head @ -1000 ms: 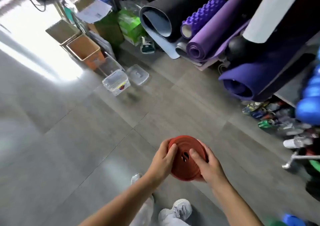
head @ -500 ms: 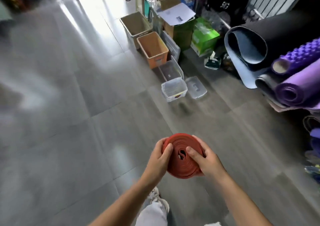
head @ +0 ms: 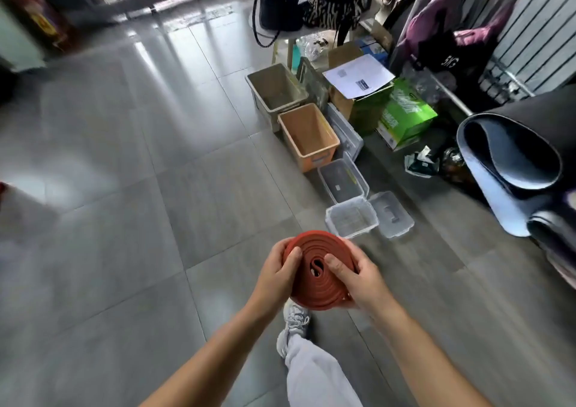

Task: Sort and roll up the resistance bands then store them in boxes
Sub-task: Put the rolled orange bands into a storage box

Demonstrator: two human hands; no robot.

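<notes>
A red resistance band [head: 314, 285], wound into a flat coil, is held in front of me above the grey floor. My left hand [head: 276, 277] grips its left edge with the thumb on top. My right hand [head: 358, 277] grips the right edge, thumb pressed near the coil's centre. Just beyond the coil, a small clear plastic box [head: 352, 218] stands open on the floor, its lid [head: 391, 215] lying to its right. A second clear box [head: 343, 180] sits behind it, then an orange box [head: 308, 135] and a beige box [head: 276, 92].
Rolled exercise mats [head: 514, 163] lie at the right. A green carton [head: 405, 115] and a cardboard box topped with paper [head: 357, 76] stand behind the boxes. Bags [head: 277, 4] sit on a stool at the back. My shoe [head: 293, 322] steps on grey floor tiles.
My view has swung left and nearer to the row of boxes. Both hands keep hold of the coiled red band, which now sits just before the small clear box.
</notes>
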